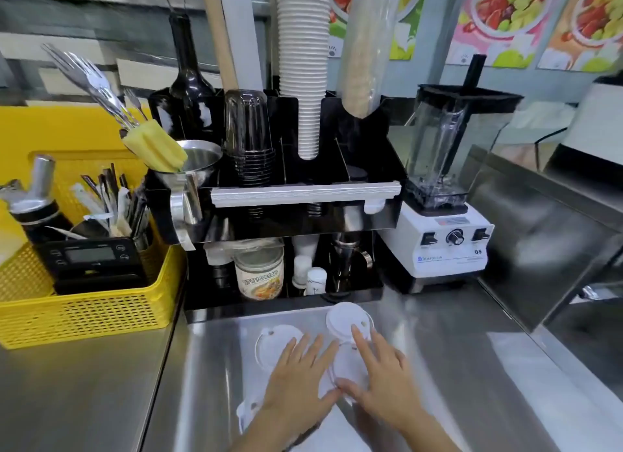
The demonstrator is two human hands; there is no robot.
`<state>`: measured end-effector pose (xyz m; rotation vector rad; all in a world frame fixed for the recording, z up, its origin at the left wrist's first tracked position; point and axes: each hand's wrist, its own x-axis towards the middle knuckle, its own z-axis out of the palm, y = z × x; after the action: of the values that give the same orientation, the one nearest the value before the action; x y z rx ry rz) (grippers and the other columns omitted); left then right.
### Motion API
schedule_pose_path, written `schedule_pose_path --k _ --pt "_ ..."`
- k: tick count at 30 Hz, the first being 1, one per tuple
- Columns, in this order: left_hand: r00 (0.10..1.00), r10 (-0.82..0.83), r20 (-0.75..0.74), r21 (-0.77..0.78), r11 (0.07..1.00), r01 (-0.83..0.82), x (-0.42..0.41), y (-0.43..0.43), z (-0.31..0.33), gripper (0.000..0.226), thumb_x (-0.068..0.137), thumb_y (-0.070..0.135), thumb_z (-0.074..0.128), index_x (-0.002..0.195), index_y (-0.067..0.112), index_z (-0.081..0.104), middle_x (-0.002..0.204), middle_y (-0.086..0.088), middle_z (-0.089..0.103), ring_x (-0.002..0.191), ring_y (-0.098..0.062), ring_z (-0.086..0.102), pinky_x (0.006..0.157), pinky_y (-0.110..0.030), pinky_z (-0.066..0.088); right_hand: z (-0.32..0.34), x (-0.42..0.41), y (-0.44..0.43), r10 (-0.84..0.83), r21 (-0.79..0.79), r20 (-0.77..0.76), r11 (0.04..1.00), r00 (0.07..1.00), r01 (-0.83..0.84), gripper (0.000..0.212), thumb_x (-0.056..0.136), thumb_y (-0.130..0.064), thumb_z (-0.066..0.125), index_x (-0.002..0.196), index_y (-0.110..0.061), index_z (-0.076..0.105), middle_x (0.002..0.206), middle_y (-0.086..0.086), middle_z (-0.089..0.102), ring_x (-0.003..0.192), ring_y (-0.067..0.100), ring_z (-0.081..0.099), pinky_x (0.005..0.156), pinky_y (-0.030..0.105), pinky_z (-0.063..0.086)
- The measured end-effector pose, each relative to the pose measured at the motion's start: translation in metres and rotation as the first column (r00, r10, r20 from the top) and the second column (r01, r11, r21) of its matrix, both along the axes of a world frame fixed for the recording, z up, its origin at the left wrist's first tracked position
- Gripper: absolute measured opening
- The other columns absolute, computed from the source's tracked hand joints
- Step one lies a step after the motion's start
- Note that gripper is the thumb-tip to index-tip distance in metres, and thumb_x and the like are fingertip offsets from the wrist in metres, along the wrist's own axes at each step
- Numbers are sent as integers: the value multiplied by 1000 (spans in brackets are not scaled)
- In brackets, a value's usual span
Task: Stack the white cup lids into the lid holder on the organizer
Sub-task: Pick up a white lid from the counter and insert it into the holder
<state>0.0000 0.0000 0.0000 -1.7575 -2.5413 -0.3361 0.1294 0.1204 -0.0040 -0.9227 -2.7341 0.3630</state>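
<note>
Task at the outset: no white lid seen in the black organizer (296, 222), set well beyond the fingertips, its lid holder not identifiable. Four lids loose on the steel counter (455, 367): far lid (344, 318) under the right hand's (387, 384) forefinger, middle lid (350, 367) between both hands, left lid (274, 345) ahead of left hand (296, 384), near lid (247, 413) beside left wrist. Both hands flat, fingers spread, nothing gripped; gathering and stacking all outstanding.

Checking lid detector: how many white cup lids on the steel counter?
4 visible white round plastic cup lids: far one nearest the black organizer, one at left, one between both hands, one near-left. Hands may hide more.
</note>
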Motion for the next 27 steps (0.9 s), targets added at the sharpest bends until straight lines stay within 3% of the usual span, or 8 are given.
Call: schedule_pose_path --k 2,4,7,11,14,19,24,27 --pt "988 -85 132 -114 988 101 5 2 -8 64 88 53 36 144 37 9 155 1 19 143 -20 12 110 -30 -16 -2 4 -2 40 -147 132 989 991 -20 102 60 -91 20 141 -37 -10 155 5 17 142 17 18 105 32 20" --pt "976 -126 179 -189 969 160 9 2 -7 64 91 50 34 145 35 2 158 1 8 144 -19 1 113 -34 -12 -4 7 0 62 -180 223 983 973 -21 104 57 -81 21 144 -32 -7 157 3 4 142 17 12 109 34 17" --pt "962 -108 249 -174 973 154 9 5 -3 64 91 47 39 145 32 8 157 3 11 143 -15 6 114 -34 -6 0 4 2 47 -183 292 983 955 7 105 52 -74 21 145 -27 4 156 4 12 140 20 20 109 35 20" --pt "896 -72 439 -74 990 116 1 12 11 62 87 46 51 141 29 27 149 10 34 136 -15 29 111 -28 16 26 -3 12 97 -219 333 975 938 -23 88 72 -64 53 143 -24 20 144 6 35 130 26 34 103 38 28" --pt "830 -48 556 -5 998 61 -8 15 38 55 85 44 56 135 27 40 138 9 48 121 -10 46 100 -24 35 63 -8 21 128 -261 295 964 947 -49 79 72 -57 63 138 -26 32 139 6 42 126 26 39 102 39 31" --pt "821 -126 557 106 991 80 -27 20 109 46 85 47 56 126 29 51 126 12 57 111 -1 52 97 -27 42 145 -16 34 157 -261 148 958 976 -115 72 67 -53 70 130 -31 43 126 2 50 119 21 44 97 35 38" --pt "884 -222 411 269 956 115 -37 27 192 41 86 44 55 125 31 51 117 20 54 108 2 49 94 -21 39 220 -18 46 157 -161 -84 972 984 -169 72 63 -62 68 126 -37 46 122 -9 53 116 11 45 98 33 38" --pt "912 -272 308 349 924 157 -43 37 234 42 87 41 56 127 29 50 124 16 54 115 -2 47 100 -25 37 253 -23 54 178 -116 -238 971 955 -210 65 58 -68 65 116 -40 53 117 -14 59 109 9 52 95 41 44"
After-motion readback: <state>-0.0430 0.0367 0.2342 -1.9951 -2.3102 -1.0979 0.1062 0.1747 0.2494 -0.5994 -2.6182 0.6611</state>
